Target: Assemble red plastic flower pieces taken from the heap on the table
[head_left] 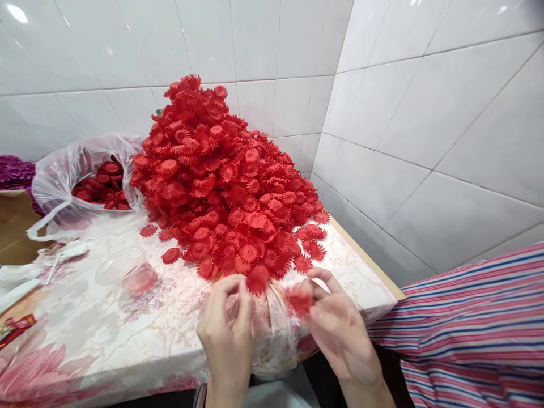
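Observation:
A tall heap of red fabric flower pieces [229, 187], round with fringed edges, stands on the table against the tiled wall. At its near foot, my left hand [227, 326] is closed in a pinch, thumb against forefinger; whatever lies between them is too small to make out. Just right of those fingertips is one red flower piece [258, 279] at the heap's edge. My right hand [340, 323] grips another red flower piece [298, 300] by thumb and fingers, smeared by motion. Between both hands, a bundle of pale strands [280, 317] hangs over the table's front edge.
A clear plastic bag [55, 181] with darker red pieces opens left of the heap. Nearer lies a transparent tub [114, 269] with a reddish bottom. Purple flowers [17, 173], a cardboard box [19, 226] and a red wrapper [17, 328] are far left. Striped cloth [471, 323] hangs right.

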`<control>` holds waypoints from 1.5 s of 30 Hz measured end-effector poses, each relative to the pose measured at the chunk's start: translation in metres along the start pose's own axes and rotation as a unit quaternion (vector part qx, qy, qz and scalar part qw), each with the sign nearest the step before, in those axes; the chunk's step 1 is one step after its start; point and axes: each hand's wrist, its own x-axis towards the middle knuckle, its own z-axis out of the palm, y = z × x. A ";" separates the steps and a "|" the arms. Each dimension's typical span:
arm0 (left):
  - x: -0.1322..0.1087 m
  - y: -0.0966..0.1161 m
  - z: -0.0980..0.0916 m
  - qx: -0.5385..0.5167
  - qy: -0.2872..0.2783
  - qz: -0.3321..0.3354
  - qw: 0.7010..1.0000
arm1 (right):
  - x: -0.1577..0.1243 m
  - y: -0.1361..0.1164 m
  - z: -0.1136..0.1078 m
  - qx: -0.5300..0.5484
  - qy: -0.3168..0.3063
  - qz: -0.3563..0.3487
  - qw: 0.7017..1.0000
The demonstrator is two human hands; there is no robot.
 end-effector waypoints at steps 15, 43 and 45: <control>-0.007 0.015 0.005 -0.159 -0.107 -0.112 0.975 | 0.009 -0.005 0.015 -0.469 -0.004 -0.248 0.848; -0.016 0.022 -0.002 -0.232 -0.116 -0.114 0.959 | 0.006 -0.002 0.033 -0.100 -0.005 0.008 0.995; -0.016 0.022 -0.003 -0.233 -0.117 -0.104 0.960 | 0.005 -0.002 0.033 -0.090 -0.006 0.013 0.996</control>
